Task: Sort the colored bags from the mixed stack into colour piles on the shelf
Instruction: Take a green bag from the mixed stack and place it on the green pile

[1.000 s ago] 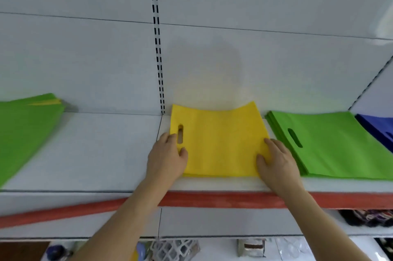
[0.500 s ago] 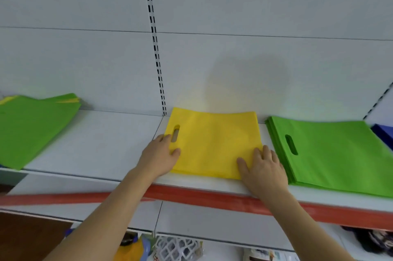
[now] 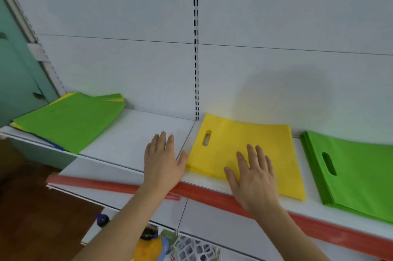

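Far left on the shelf (image 3: 131, 135), the mixed stack (image 3: 70, 120) is lying at an angle against the back panel, a green bag on top, yellow edges peeking out at its back and left sides, a sliver of blue showing under the front edge. A bare stretch of white shelf is sitting between it and the hands. The left hand (image 3: 162, 162) is lying flat over the shelf, fingers straight and spread, grasping nothing, its thumb just touching the left edge of the yellow pile (image 3: 251, 145). That yellow pile is lying flat just right of the slotted upright (image 3: 195, 47), handle cut-out toward the left. The right hand (image 3: 255, 177) is pressing palm-down on the front part of the yellow pile, fingers straight, not gripping. Just right of it, slightly apart, the green pile (image 3: 353, 169) is lying flat, running out of frame. A red strip (image 3: 212, 193) is running along the shelf's front edge. Below, blurred items are sitting on a lower level, can't tell what.
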`<state>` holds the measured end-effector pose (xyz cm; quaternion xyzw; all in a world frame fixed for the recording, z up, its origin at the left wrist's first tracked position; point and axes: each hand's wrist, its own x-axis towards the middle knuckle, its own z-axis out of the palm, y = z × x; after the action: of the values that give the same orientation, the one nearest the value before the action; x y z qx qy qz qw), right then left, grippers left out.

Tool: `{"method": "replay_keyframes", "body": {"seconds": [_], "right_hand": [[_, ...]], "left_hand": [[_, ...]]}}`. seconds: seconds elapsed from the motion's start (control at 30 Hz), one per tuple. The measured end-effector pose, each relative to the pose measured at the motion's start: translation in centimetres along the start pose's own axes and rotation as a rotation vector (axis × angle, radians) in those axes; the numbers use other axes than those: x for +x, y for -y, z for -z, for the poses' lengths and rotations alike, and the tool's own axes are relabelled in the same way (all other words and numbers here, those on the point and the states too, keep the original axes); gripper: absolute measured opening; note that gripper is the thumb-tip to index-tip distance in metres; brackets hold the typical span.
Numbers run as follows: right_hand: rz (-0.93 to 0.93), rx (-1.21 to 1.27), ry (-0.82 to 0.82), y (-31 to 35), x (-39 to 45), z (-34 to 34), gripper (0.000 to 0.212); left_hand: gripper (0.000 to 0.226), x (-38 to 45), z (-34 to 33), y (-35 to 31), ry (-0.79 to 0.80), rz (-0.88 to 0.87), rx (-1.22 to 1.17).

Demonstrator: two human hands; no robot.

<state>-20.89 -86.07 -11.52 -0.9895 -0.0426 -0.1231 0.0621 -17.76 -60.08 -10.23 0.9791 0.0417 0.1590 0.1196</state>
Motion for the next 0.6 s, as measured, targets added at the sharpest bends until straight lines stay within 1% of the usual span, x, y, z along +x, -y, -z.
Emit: {"method": "replay_keyframes", "body": {"seconds": [0.1,0.3,0.43,0.6], "right_hand": [[0.061,0.004,0.021,4.0,-0.3,-0.3,0.083],[0.126,0.019,-0.004,14.5,0.6,0.2,0.082],[0.134,0.048,0.036,22.9,-0.3,-1.0,0.081],[0.19,0.062,0.101,32.7,-0.6,-2.9,0.08]], "left_hand": [[0.072,-0.8,1.2,3.7,-0.01,0.033,0.056],[0.073,-1.9,5.1,12.2,-0.01,0.079,0.065],[0.073,-3.3,7.6,20.4,-0.005,0.08,0.09],[0.074,-4.3,9.7,29.8,0.032,0.14,0.089]]}}
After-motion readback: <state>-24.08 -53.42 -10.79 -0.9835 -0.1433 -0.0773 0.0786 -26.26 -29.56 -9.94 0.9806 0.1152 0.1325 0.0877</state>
